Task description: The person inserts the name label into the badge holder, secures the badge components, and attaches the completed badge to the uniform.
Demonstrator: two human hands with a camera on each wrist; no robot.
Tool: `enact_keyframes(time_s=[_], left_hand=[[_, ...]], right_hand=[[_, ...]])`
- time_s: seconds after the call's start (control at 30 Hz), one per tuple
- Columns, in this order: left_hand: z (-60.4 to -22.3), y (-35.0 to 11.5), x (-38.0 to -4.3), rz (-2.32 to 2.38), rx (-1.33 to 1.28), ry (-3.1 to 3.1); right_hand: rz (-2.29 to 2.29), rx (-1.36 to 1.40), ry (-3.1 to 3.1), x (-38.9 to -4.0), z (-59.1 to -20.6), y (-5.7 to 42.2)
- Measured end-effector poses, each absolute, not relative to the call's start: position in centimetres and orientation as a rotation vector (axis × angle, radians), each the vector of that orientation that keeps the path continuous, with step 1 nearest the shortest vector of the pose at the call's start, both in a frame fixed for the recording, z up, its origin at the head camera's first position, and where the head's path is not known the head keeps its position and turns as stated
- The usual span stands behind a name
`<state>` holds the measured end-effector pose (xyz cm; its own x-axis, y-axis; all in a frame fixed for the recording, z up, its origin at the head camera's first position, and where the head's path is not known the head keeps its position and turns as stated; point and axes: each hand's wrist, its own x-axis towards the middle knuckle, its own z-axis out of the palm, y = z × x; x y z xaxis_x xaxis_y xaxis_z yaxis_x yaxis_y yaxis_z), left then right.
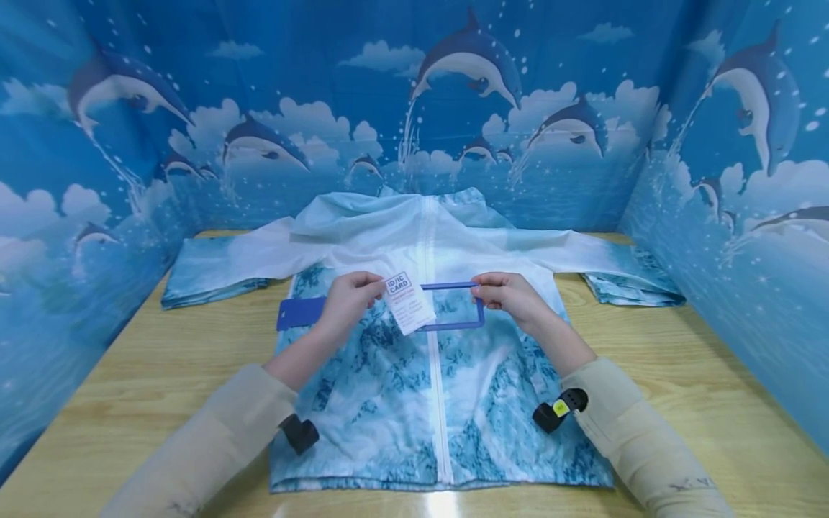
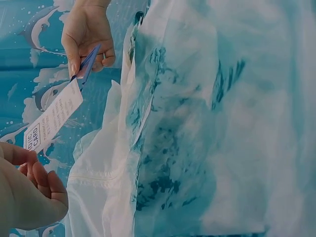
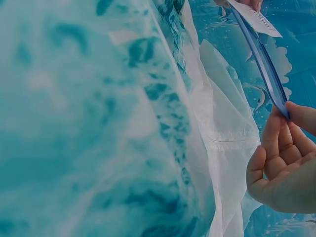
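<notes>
My left hand [image 1: 350, 298] pinches the top corner of a white paper card [image 1: 409, 302] printed "ID/IC CARD". My right hand [image 1: 508, 296] pinches the right end of a blue rectangular card holder frame [image 1: 453, 326] between thumb and fingers. The card overlaps the frame's left part and hides it in the head view. Through the frame's opening the jacket shows. Both wrist views have the card [image 2: 54, 116] and the frame [image 3: 259, 61] held up above the jacket. Left of my left hand is a flat blue piece [image 1: 300, 314] with a small slot at its end, partly hidden by the hand.
A blue and white zip jacket [image 1: 388, 403] lies spread on the wooden table [image 1: 149, 403], sleeves out to both sides with folded ends. Blue dolphin-print curtains [image 1: 388, 93] enclose the table at the back and sides.
</notes>
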<state>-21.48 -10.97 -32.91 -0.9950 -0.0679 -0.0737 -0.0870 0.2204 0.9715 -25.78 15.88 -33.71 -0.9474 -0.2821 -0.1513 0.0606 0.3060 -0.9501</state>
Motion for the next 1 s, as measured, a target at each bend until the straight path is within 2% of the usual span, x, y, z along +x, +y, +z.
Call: enact_keyframes(time_s=[0.77,1.0], left_hand=[[-33.0,-10.4,-20.6,2.011,-0.059,2.255],[-33.3,-10.2,-20.3,1.978,-0.123,2.325]], right_hand=[[-1.709,-0.192,2.259,-25.7,-33.9,15.7],[-1.720,-0.164,2.249,-25.8,-33.9,15.5]])
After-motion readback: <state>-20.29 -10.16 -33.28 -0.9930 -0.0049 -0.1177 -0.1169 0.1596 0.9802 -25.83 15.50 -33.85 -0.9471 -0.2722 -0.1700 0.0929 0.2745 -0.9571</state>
